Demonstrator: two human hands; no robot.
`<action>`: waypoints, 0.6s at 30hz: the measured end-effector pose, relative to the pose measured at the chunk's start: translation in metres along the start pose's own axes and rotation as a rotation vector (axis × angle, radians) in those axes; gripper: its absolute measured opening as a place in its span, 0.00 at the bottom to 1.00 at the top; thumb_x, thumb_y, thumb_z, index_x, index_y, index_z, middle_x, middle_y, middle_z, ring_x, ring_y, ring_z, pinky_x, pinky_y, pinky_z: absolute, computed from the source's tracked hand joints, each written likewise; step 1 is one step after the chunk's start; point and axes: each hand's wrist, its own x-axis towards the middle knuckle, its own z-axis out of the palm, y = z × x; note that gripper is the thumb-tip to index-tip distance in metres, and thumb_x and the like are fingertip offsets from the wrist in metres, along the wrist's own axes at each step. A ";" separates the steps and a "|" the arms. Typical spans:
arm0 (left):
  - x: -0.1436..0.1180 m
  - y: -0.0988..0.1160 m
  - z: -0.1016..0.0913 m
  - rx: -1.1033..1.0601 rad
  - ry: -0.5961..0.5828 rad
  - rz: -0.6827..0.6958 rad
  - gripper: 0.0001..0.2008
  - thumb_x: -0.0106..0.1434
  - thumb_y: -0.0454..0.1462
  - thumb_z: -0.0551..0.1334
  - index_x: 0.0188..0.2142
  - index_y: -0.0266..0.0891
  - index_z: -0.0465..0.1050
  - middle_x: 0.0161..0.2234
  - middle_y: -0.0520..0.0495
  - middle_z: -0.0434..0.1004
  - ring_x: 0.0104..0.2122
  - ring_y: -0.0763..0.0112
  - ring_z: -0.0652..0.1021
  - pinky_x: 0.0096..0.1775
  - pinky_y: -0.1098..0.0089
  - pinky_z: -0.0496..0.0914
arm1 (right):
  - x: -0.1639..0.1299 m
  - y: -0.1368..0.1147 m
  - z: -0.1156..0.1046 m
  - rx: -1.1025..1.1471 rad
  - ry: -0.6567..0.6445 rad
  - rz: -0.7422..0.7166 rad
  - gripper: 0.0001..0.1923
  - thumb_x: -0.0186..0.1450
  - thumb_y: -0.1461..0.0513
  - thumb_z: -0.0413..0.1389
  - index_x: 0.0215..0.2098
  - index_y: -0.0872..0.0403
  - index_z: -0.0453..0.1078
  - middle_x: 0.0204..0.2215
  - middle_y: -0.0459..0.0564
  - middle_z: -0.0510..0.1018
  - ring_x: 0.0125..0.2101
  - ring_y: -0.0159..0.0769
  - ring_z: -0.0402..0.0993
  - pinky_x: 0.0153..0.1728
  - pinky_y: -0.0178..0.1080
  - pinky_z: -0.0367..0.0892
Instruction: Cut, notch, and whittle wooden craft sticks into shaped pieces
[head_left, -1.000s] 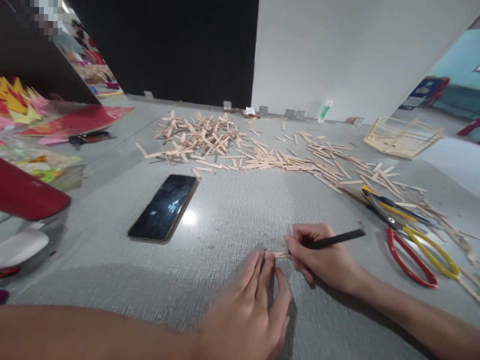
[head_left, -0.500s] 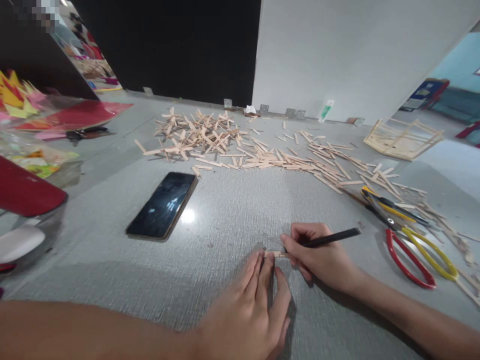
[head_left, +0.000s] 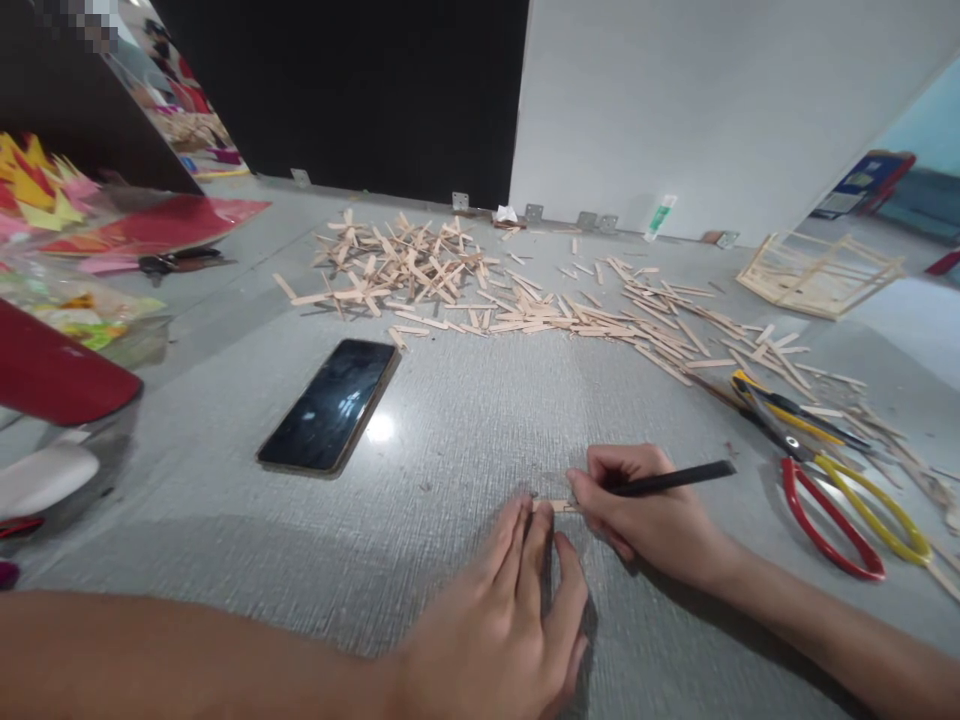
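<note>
The left hand (head_left: pixel 499 620) lay palm down, its fingers (head_left: pixel 525 530) extended and pressed flat on the near end of a short pale wooden craft stick (head_left: pixel 556 506) that rested on the grey textured worktop (head_left: pixel 450 430). The right hand (head_left: pixel 645 515) had its fingers curled in a writing grip around a slim black pencil (head_left: pixel 675 480), the tip meeting the exposed end of the stick (the contact itself was too small to resolve). The stick lay between the two hands, touching both.

For a clean mark, the holding fingers should probably bear straight down so the stick cannot pivot, and the pencil should be drawn lightly, with the wrist braced on the worktop.

Farther out: red- and yellow-handled scissors (head_left: pixel 840 500) lay to the right, near the pencil's tail; a black smartphone (head_left: pixel 330 405), screen up, lay well apart to the left; a loose scatter of pale wooden sticks (head_left: pixel 480 290) crossed the far worktop; a box-like frame built of sticks (head_left: pixel 817 270) stood at the far right.
</note>
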 end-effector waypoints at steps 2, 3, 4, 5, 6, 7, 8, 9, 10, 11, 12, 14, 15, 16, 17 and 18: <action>0.001 0.000 0.000 -0.002 -0.005 -0.011 0.21 0.75 0.41 0.53 0.55 0.24 0.69 0.51 0.27 0.83 0.53 0.48 0.84 0.62 0.54 0.65 | 0.000 0.000 0.000 -0.007 0.000 0.002 0.23 0.72 0.56 0.58 0.20 0.51 0.61 0.11 0.37 0.66 0.08 0.21 0.59 0.10 0.26 0.53; 0.001 -0.001 0.000 -0.002 -0.001 -0.011 0.21 0.76 0.41 0.52 0.55 0.24 0.69 0.51 0.27 0.83 0.53 0.48 0.84 0.62 0.54 0.65 | 0.000 0.000 0.000 -0.010 0.001 0.003 0.23 0.72 0.56 0.57 0.20 0.51 0.61 0.11 0.37 0.66 0.08 0.22 0.59 0.10 0.26 0.53; 0.001 -0.001 0.000 -0.004 -0.002 -0.008 0.21 0.76 0.41 0.52 0.55 0.24 0.69 0.51 0.27 0.83 0.53 0.48 0.83 0.62 0.54 0.65 | 0.000 0.000 0.000 -0.012 0.002 0.005 0.23 0.72 0.56 0.57 0.20 0.51 0.61 0.10 0.37 0.65 0.08 0.22 0.59 0.10 0.26 0.53; 0.001 -0.001 0.001 -0.007 -0.001 -0.003 0.21 0.76 0.41 0.52 0.55 0.24 0.69 0.51 0.27 0.83 0.53 0.48 0.83 0.62 0.54 0.65 | 0.000 0.000 0.000 -0.014 0.003 0.006 0.23 0.72 0.57 0.57 0.20 0.51 0.61 0.10 0.37 0.65 0.08 0.22 0.59 0.10 0.26 0.53; 0.001 -0.002 0.001 -0.010 -0.001 0.000 0.21 0.76 0.42 0.52 0.56 0.24 0.69 0.52 0.27 0.83 0.54 0.48 0.83 0.62 0.54 0.65 | 0.000 0.000 0.000 -0.015 0.005 0.008 0.23 0.72 0.57 0.57 0.20 0.51 0.61 0.11 0.37 0.66 0.08 0.22 0.59 0.10 0.26 0.53; 0.001 -0.002 0.001 -0.011 0.000 0.001 0.21 0.76 0.42 0.53 0.56 0.24 0.69 0.52 0.27 0.83 0.54 0.48 0.83 0.62 0.54 0.66 | 0.000 0.000 0.000 -0.017 0.006 0.010 0.23 0.72 0.57 0.58 0.20 0.51 0.61 0.11 0.37 0.66 0.08 0.22 0.60 0.10 0.26 0.53; 0.000 -0.002 0.002 -0.012 -0.003 0.003 0.21 0.76 0.42 0.53 0.56 0.24 0.69 0.52 0.27 0.83 0.54 0.48 0.83 0.62 0.54 0.66 | 0.000 0.000 0.000 -0.018 0.006 0.012 0.23 0.72 0.57 0.58 0.20 0.51 0.61 0.11 0.37 0.66 0.08 0.23 0.60 0.10 0.26 0.53; 0.000 -0.002 0.002 -0.011 -0.003 0.007 0.22 0.76 0.43 0.53 0.56 0.24 0.69 0.52 0.28 0.83 0.54 0.48 0.83 0.62 0.55 0.66 | 0.000 0.000 0.000 -0.019 0.006 0.013 0.23 0.72 0.57 0.58 0.20 0.51 0.62 0.11 0.37 0.66 0.08 0.23 0.61 0.10 0.26 0.54; -0.001 -0.002 0.002 -0.009 0.005 0.011 0.22 0.75 0.43 0.53 0.56 0.25 0.69 0.52 0.28 0.83 0.54 0.49 0.83 0.62 0.55 0.65 | -0.001 0.001 -0.001 -0.018 0.006 0.013 0.23 0.72 0.58 0.57 0.20 0.51 0.62 0.11 0.37 0.66 0.08 0.22 0.61 0.10 0.26 0.54; -0.002 -0.001 0.003 -0.009 0.017 0.010 0.22 0.75 0.43 0.53 0.56 0.25 0.69 0.52 0.29 0.84 0.54 0.49 0.83 0.62 0.55 0.65 | -0.001 0.001 -0.001 -0.017 0.007 0.013 0.23 0.72 0.58 0.57 0.20 0.51 0.62 0.11 0.37 0.65 0.08 0.22 0.60 0.10 0.26 0.55; -0.002 -0.001 0.003 -0.012 0.020 0.008 0.21 0.75 0.43 0.54 0.56 0.25 0.69 0.52 0.29 0.84 0.54 0.49 0.83 0.63 0.54 0.65 | -0.001 0.002 -0.001 -0.015 0.007 0.013 0.23 0.72 0.58 0.57 0.20 0.51 0.62 0.10 0.37 0.65 0.08 0.22 0.60 0.10 0.26 0.55; -0.002 -0.001 0.003 -0.009 0.010 0.012 0.20 0.74 0.41 0.54 0.56 0.25 0.70 0.52 0.28 0.83 0.54 0.48 0.83 0.64 0.53 0.63 | -0.001 0.002 -0.002 -0.004 0.003 0.016 0.23 0.72 0.57 0.59 0.20 0.51 0.62 0.10 0.36 0.65 0.08 0.22 0.59 0.10 0.26 0.55; -0.002 -0.001 0.003 -0.003 -0.009 0.017 0.20 0.74 0.39 0.55 0.56 0.24 0.70 0.52 0.27 0.83 0.55 0.47 0.82 0.64 0.53 0.63 | -0.001 0.002 -0.002 0.003 0.001 0.019 0.23 0.72 0.56 0.59 0.20 0.51 0.62 0.11 0.37 0.65 0.08 0.22 0.60 0.10 0.26 0.55; -0.002 -0.001 0.003 0.005 -0.025 0.024 0.20 0.73 0.39 0.55 0.56 0.24 0.70 0.53 0.26 0.82 0.55 0.47 0.82 0.64 0.53 0.62 | -0.001 0.002 -0.002 0.010 -0.001 0.022 0.23 0.71 0.55 0.59 0.20 0.51 0.62 0.11 0.37 0.66 0.08 0.22 0.60 0.11 0.26 0.55; -0.002 -0.001 0.002 0.014 -0.032 0.038 0.19 0.73 0.38 0.56 0.56 0.23 0.70 0.53 0.25 0.82 0.56 0.46 0.82 0.65 0.52 0.62 | -0.001 0.001 -0.002 0.017 -0.001 0.025 0.24 0.72 0.54 0.59 0.20 0.51 0.62 0.11 0.37 0.67 0.08 0.22 0.60 0.11 0.26 0.56; -0.002 -0.001 0.002 0.019 -0.028 0.050 0.19 0.72 0.38 0.56 0.56 0.23 0.69 0.53 0.25 0.82 0.55 0.46 0.82 0.65 0.51 0.61 | -0.001 0.001 -0.001 0.023 0.000 0.026 0.24 0.72 0.53 0.58 0.20 0.51 0.63 0.12 0.38 0.68 0.09 0.23 0.61 0.11 0.26 0.56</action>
